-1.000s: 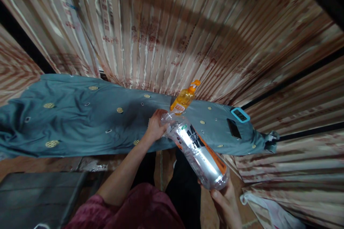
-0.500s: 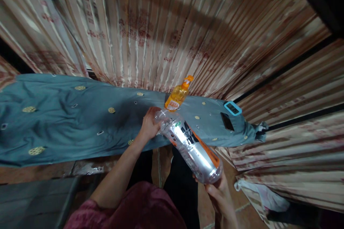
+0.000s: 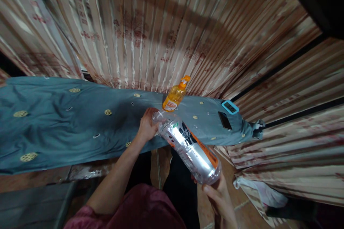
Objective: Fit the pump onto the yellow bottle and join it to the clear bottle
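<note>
A large clear plastic bottle with a silver, black and orange label is held aslant between my hands, over the front edge of the cloth. My left hand is closed round its neck end, some fingers hidden behind the plastic. At the lower right, my right hand grips the base from below. Just beyond the neck stands an orange pump bottle, partly filled with yellow-orange liquid; it is apart from my hands.
A teal cloth with pineapple prints covers a long narrow surface. Toward its right end lie a dark phone and a blue-framed digital clock. A striped curtain hangs behind. White fabric lies low at right.
The whole view has shifted slightly, so things sit a little further left. Both hands keep the same hold on the clear bottle.
</note>
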Motion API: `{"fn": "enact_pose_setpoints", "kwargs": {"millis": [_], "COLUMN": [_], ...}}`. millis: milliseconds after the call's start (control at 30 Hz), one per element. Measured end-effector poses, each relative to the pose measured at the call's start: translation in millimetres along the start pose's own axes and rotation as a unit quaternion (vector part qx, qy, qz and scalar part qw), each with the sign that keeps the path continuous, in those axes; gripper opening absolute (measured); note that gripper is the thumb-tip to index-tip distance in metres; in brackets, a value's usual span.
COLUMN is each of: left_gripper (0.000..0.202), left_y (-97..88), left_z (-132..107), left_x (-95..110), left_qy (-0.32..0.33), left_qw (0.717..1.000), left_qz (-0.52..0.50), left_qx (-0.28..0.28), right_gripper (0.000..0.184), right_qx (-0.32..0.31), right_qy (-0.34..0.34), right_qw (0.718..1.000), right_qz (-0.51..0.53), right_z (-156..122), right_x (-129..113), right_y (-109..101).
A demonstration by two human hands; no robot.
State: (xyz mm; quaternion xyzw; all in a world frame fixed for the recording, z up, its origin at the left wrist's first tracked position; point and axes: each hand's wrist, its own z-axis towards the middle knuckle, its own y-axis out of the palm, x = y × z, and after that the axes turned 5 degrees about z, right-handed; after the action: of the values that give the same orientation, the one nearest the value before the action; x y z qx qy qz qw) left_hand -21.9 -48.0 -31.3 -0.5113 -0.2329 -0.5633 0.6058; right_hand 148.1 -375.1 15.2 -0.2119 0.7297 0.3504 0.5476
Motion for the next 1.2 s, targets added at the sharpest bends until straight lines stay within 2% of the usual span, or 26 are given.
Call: {"fn": "enact_pose_setpoints", "kwargs": {"millis": [100, 200, 367, 533, 833, 967, 1200], "left_gripper": [0.047, 0.049, 0.052, 0.052, 0.057, 0.056, 0.053], "left_y": [-0.3, -1.0, -2.1, 0.0, 1.6, 0.9, 1.2], "left_z": [0.4, 1.1, 1.6, 2.4, 2.6, 2.3, 2.4], "left_x": [1.9, 3.1, 3.5, 1.7, -0.4, 0.5, 0.4], "left_qy": [0.002, 0.005, 0.005, 0.007, 0.008, 0.003, -0.001], "left_qw": [1.000, 1.000, 1.000, 1.000, 1.000, 1.000, 1.000], "left_qz": [0.001, 0.003, 0.007, 0.003, 0.000, -0.001, -0.002], "left_qx": [-0.001, 0.003, 0.001, -0.003, 0.002, 0.005, 0.007], "right_gripper": [0.088, 0.090, 0.097, 0.103, 0.093, 0.087, 0.086], "right_qx": [-0.036, -0.040, 0.027, 0.030, -0.009, -0.057, -0.062], "right_qy": [0.001, 0.005, -0.008, -0.006, 0.004, 0.002, 0.006], "right_qw": [0.999, 0.999, 1.000, 1.000, 1.000, 0.998, 0.998], "right_qz": [-0.019, -0.021, -0.003, -0.004, -0.005, -0.012, -0.021], "right_z": [2.3, 0.8, -10.1, -14.8, -3.6, -0.2, 0.2], "right_x": [0.8, 1.6, -1.5, -4.4, -0.2, 0.5, -0.2], "right_y": [-7.3, -6.4, 16.9, 27.8, 9.8, -2.2, -4.6]}}
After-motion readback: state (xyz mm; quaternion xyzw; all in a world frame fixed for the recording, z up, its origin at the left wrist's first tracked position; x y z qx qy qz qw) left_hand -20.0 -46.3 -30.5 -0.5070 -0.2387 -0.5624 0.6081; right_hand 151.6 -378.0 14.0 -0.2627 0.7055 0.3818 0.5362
